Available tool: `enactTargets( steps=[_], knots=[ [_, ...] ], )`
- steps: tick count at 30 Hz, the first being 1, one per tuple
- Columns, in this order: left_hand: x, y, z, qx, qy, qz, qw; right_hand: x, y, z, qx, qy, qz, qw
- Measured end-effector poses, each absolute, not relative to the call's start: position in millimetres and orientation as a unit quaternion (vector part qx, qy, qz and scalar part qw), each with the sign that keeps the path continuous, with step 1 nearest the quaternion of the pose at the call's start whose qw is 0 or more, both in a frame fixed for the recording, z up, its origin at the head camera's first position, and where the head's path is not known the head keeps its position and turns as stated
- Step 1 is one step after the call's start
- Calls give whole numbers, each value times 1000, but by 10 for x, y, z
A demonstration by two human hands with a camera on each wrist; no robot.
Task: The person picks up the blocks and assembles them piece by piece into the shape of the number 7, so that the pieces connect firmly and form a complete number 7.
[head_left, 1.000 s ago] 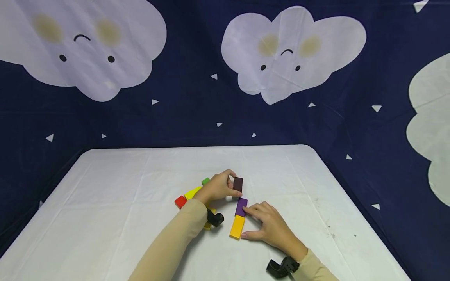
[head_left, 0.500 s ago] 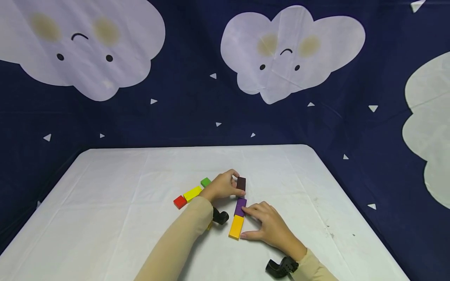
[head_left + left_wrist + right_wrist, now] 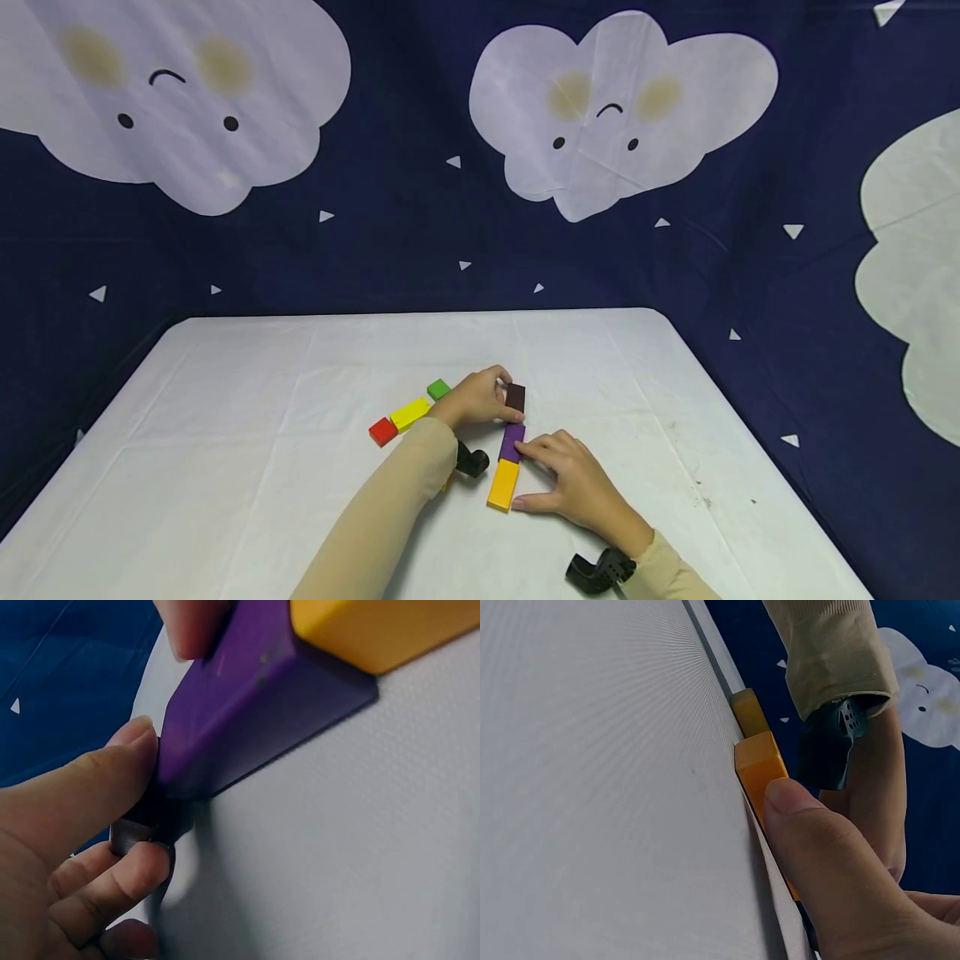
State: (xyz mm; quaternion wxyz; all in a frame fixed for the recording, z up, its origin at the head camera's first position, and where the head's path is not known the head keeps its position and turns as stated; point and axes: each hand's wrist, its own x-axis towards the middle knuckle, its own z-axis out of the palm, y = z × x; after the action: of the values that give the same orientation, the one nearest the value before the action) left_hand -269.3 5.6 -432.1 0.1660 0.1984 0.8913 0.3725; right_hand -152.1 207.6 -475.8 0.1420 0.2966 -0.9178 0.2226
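Note:
Between the thumb and fingers of my left hand (image 3: 474, 398) is a dark brown block (image 3: 516, 397), at the far end of a short row. A purple block (image 3: 512, 442) follows it, close against the thumb tip. An orange block (image 3: 502, 485) continues the row at the near end. My right hand (image 3: 576, 482) lies along the row's right side. Its index fingertip touches the purple block, and its thumb (image 3: 810, 825) rests on the orange one. In the left wrist view, the brown block (image 3: 129, 834) is mostly hidden behind the left fingers.
Left of the row lie a red block (image 3: 382, 432), a yellow block (image 3: 409, 414) and a green block (image 3: 438, 389). Another yellowish block (image 3: 750, 711) is mostly hidden by the left wrist in the head view. All sit on a white-covered table (image 3: 225, 467) before a dark blue curtain (image 3: 405, 250).
My left hand has carried the brown block slightly right, then nearer to the purple block, narrowing the gap. My right hand has stayed in place on the row.

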Motion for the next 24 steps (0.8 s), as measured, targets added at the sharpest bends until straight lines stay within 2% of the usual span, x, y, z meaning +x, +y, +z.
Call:
enactTargets(
  steps=[24],
  knots=[
    [-2704,52,-4339,213,890,364,175,-1527,2063,-4763,299,-915,221,154]
  ],
)
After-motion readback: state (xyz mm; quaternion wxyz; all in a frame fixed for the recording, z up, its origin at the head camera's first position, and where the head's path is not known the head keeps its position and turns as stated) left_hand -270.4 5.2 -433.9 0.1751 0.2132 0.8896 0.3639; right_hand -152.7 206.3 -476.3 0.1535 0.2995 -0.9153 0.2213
